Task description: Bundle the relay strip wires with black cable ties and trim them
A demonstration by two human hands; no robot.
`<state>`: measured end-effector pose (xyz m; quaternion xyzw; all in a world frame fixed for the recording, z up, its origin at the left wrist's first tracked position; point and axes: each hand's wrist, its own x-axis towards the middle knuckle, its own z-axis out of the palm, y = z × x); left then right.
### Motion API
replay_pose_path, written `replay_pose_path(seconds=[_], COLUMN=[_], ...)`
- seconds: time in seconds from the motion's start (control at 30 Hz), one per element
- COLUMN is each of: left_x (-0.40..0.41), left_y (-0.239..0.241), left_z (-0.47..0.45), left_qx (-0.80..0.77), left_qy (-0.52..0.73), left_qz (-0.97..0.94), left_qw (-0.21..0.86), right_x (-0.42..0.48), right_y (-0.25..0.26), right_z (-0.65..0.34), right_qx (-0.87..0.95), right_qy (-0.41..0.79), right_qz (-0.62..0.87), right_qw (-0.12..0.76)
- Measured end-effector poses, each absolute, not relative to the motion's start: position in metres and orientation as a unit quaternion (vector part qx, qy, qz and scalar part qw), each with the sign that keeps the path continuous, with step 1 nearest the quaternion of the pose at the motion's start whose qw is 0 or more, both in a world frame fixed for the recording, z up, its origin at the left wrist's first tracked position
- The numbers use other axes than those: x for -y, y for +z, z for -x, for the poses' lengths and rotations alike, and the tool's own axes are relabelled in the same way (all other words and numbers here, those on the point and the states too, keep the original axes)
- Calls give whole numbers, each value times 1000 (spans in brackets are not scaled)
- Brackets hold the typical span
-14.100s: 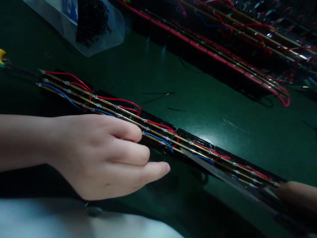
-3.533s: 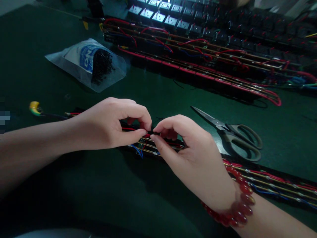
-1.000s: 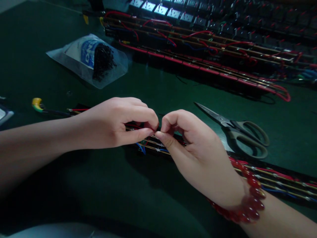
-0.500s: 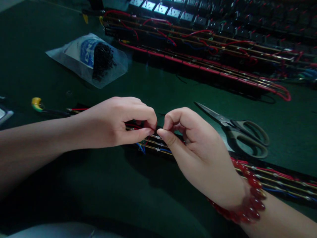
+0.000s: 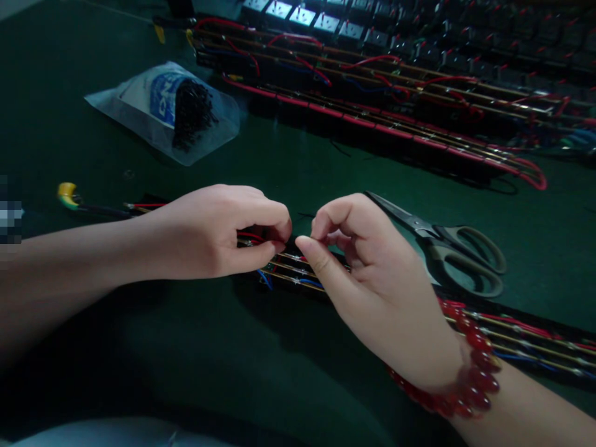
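My left hand [image 5: 223,233] is closed in a pinch over a long black strip [image 5: 535,338] with brass-coloured rods and red and blue wires. To its right, my right hand [image 5: 372,273] pinches thumb and forefinger together, with a red bead bracelet at the wrist. Their fingertips are a small distance apart above the strip. Anything between the fingers is too small or hidden to make out. Beyond my right hand, scissors [image 5: 437,239] lie with their tips pointing to the upper left, the tips close to the knuckles.
A clear plastic bag [image 5: 218,136] of thin black pieces, probably cable ties, lies at upper left. More wired strips [image 5: 372,121] and rows of socket units [image 5: 326,22] fill the back. A yellow-green cable end [image 5: 67,194] sits at left on the green table [image 5: 195,366].
My right hand has shifted slightly up, and its thumb and forefinger have moved a little. My left fingertips have drawn slightly left, so the gap between the hands is wider.
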<state>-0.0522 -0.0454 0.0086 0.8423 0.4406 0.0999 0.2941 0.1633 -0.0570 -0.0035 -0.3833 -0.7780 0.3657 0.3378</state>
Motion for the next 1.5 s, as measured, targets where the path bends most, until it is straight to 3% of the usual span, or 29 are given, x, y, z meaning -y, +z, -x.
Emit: replay_pose_path(seconds=[0.87,1.0,1.2,1.5], left_x=[40,48,43,46], left_y=[11,21,10,11], left_z=[55,46,53,50], left_qx=[-446,-503,-449,-489], left_qy=[150,137,153,128], left_qz=[-805,-774,-817,-805], left_qw=[361,358,328,310], right_x=[56,56,57,55], right_y=[-5,-2,-3,3], right_z=[-165,-165,-165,-166], right_qx=[800,798,801,810], right_qy=[347,349,352,352], right_qz=[379,389,388,371], right_qw=[310,300,289,288])
